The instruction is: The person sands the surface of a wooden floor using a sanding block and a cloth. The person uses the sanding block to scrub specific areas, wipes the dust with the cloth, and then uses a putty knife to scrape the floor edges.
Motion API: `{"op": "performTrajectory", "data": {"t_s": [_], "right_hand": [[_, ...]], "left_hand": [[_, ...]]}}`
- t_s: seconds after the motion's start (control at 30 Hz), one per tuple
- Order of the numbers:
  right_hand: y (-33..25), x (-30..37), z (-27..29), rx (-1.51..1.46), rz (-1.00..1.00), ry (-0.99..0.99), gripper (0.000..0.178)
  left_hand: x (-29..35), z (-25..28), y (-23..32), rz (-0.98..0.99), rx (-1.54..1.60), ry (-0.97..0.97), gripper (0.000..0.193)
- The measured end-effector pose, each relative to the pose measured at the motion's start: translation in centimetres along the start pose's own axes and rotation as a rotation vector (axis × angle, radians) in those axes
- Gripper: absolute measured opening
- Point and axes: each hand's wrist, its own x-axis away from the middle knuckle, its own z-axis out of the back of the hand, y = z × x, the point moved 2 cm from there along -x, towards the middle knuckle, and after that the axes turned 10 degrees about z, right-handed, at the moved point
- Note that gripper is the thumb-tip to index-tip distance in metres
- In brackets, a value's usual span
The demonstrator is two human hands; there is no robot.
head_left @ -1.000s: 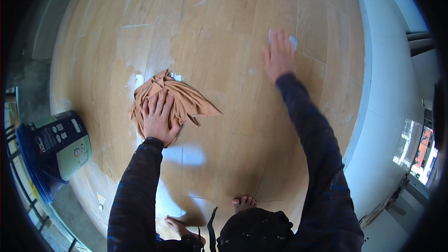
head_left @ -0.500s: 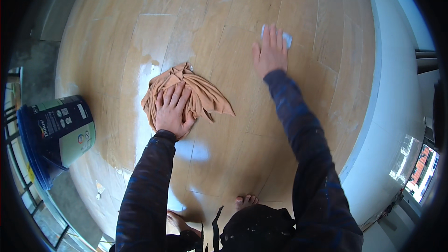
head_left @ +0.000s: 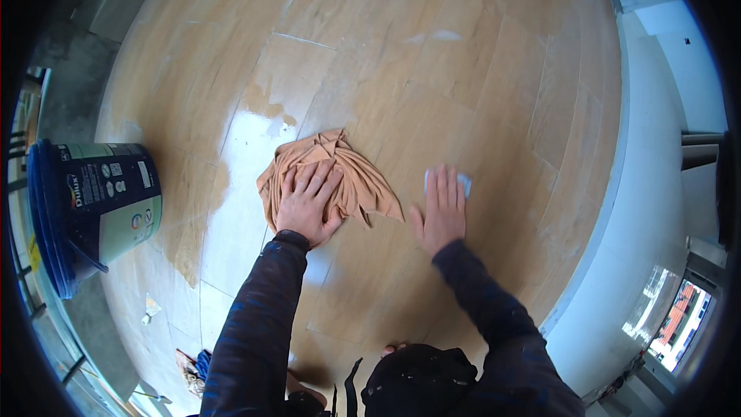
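My left hand (head_left: 309, 205) lies flat, fingers spread, on a crumpled tan cloth (head_left: 356, 177) on the wet wood-look floor. To the right of the cloth, my right hand (head_left: 443, 205) presses a small white pad (head_left: 465, 183) against the floor. Its fingers are stretched out over the pad, and most of the pad is hidden beneath them. Only a white edge shows past the fingertips.
A dark blue bucket (head_left: 116, 193) with a pale green label stands at the left. Wet, shiny patches (head_left: 251, 154) lie around the cloth. A white wall (head_left: 644, 208) curves along the right. Crumpled fabric (head_left: 191, 371) and a small pale scrap (head_left: 150, 309) lie at lower left.
My right hand has drawn back toward me with the white pad, from far ahead to beside the cloth. The left hand stays on the cloth. The view has shifted a little.
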Motion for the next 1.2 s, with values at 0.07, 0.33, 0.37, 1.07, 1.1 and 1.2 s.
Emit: {"op": "performTrajectory", "data": {"t_s": [0.07, 0.33, 0.37, 1.07, 1.1, 1.2], "right_hand": [[2.2, -2.8, 1.2, 0.047, 0.019, 0.04, 0.08], [3.7, -21.0, 2.7, 0.148, 0.099, 0.346, 0.073], [-0.5, -16.3, 2.0, 0.077, 0.206, 0.252, 0.072], [3.7, -31.3, 4.5, 0.163, 0.102, 0.357, 0.072], [-0.8, -27.6, 3.1, 0.108, 0.219, 0.302, 0.071], [-5.7, -22.0, 3.0, 0.016, 0.454, 0.152, 0.07]], "left_hand": [[-0.5, 0.3, 0.3, 0.009, -0.001, 0.006, 0.082], [0.7, -1.0, 1.9, 0.284, 0.026, 0.267, 0.071], [1.3, -1.3, 1.1, 0.441, 0.013, 0.315, 0.072], [-0.8, -1.2, 1.3, 0.675, 0.023, 0.298, 0.081], [-0.2, -0.8, 0.6, 0.692, 0.015, 0.292, 0.081], [-0.9, -0.2, 0.5, 0.694, 0.023, 0.293, 0.082]]}}
